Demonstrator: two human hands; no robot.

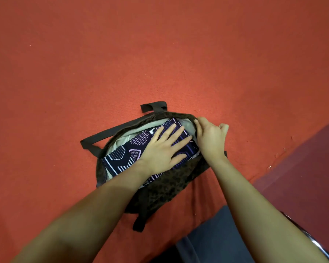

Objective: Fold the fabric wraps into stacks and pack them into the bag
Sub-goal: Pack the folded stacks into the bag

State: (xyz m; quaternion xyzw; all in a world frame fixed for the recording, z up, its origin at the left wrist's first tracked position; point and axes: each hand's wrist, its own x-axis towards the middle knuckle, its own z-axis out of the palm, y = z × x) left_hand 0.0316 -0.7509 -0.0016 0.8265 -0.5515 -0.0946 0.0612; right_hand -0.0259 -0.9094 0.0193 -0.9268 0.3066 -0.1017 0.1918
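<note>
A dark brown patterned bag [165,185] with a pale lining lies open on the red carpet. Inside it sits a folded navy fabric wrap [122,156] with pink and white geometric print. My left hand [165,149] lies flat on the wrap, fingers spread and straight, pressing it down. My right hand [211,137] grips the bag's far right rim, fingers curled round the edge and holding the opening apart. The bag's dark straps [103,135] trail off to the left and the back.
Red carpet [160,54] covers the floor all around. A darker maroon strip [311,168] runs along the right. Dark blue cloth [213,238] sits at the bottom, and a chrome bar [315,245] shows at the lower right corner.
</note>
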